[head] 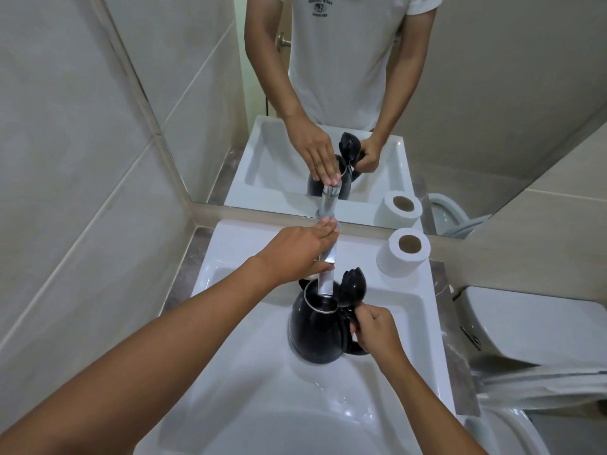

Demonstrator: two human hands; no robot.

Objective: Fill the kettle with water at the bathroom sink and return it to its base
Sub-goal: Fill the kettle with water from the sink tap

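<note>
A black kettle [317,330] is held upright inside the white sink [249,382], near the centre of the frame, with its lid [353,287] flipped open and tilted back toward 1 o'clock. The open mouth, ringed in metal, is placed directly under the end of the chrome faucet [326,277], whose spout reaches down from 12 o'clock; whether water is running cannot be told. The handle at the kettle's 3 o'clock side is clasped by the right hand [377,326], its grip closed around it with the fingers curled tight. The left hand [295,254] is laid over the top of the faucet at 12 o'clock of the kettle, fingers stretched flat and close together toward the mirror [460,110], thumb pressed along the side; its grip is loose, resting on the faucet rather than wrapped around it. A toilet paper roll [404,252] is stood on end on the sink ledge at 2 o'clock, well apart from the kettle. A toilet tank [532,326] is seen at 3 o'clock beyond the sink's edge.
</note>
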